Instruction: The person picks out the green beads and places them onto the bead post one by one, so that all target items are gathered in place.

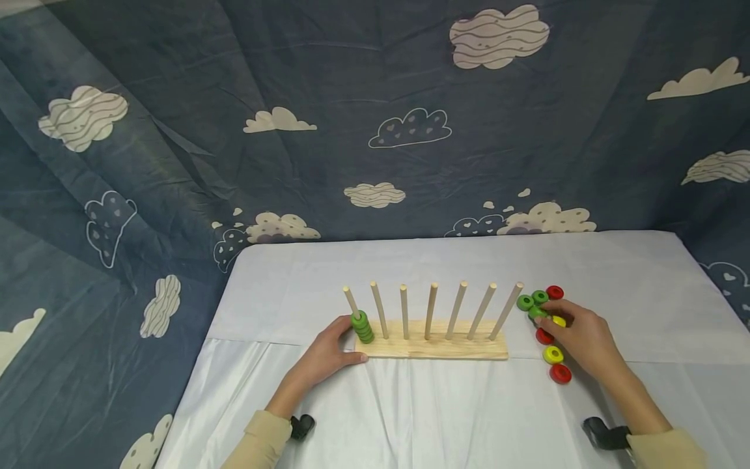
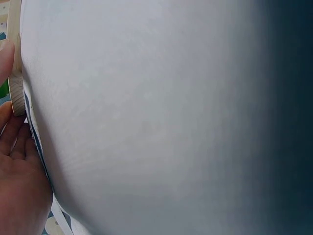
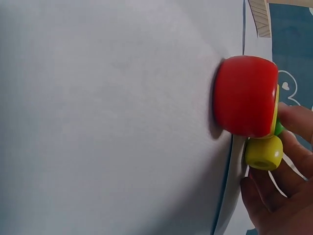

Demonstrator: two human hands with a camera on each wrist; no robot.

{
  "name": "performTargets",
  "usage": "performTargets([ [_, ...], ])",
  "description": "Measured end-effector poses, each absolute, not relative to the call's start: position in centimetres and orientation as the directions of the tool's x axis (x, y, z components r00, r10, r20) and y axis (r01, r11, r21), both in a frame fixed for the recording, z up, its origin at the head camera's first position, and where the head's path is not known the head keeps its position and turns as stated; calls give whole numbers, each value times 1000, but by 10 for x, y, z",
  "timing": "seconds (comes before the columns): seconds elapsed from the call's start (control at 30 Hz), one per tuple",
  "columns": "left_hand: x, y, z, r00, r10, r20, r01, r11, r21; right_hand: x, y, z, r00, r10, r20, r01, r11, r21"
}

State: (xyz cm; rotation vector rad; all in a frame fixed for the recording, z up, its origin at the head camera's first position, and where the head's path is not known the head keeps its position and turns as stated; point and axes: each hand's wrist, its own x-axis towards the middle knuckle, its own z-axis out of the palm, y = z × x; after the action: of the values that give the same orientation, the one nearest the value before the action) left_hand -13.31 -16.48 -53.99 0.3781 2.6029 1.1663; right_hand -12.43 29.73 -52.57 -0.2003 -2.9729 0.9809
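Note:
A pale wooden peg board (image 1: 430, 348) with a row of upright pegs lies across the table's middle. My left hand (image 1: 325, 358) grips its left end, thumb at the front edge and fingers behind. Several green rings (image 1: 363, 327) are stacked on the leftmost peg, beside those fingers; the other pegs are bare. To the right of the board, my right hand (image 1: 577, 332) pinches a green ring (image 1: 536, 312) between thumb and fingers, low among the loose rings. The right wrist view has a red ring (image 3: 246, 96) up close and a yellow ring (image 3: 261, 154) under the fingers.
Two more loose green rings (image 1: 525, 302) and a red ring (image 1: 555, 292) lie behind the right hand. Nearer the front are a yellow ring (image 1: 553, 355) and another red ring (image 1: 560, 373). A white cloth (image 1: 445, 410) covers the table, and a dark cloud-patterned curtain (image 1: 351, 78) hangs behind.

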Motion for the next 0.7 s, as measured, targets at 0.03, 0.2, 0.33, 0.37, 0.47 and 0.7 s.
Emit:
performTargets([
  [0.03, -133, -165, -540, -931, 341, -128, 130, 640, 758, -125, 297, -526, -992, 122, -36, 120, 795, -594],
  [0.2, -133, -165, -540, -930, 345, -125, 134, 638, 758, -130, 294, -528, -991, 123, -50, 128, 794, -594],
  [0.33, -134, -166, -541, -931, 339, -134, 128, 647, 751, -133, 291, -527, -991, 114, -66, 130, 799, -587],
  [0.37, -134, -166, -541, -931, 340, -131, 130, 646, 752, -134, 291, -527, -991, 111, -69, 130, 802, -583],
  [0.47, -134, -166, -540, -930, 341, -134, 131, 649, 750, -134, 291, -526, -991, 108, -77, 133, 806, -577],
  [0.7, -133, -165, -539, -931, 341, -132, 130, 645, 753, -126, 293, -520, -990, 132, -47, 133, 777, -615],
])
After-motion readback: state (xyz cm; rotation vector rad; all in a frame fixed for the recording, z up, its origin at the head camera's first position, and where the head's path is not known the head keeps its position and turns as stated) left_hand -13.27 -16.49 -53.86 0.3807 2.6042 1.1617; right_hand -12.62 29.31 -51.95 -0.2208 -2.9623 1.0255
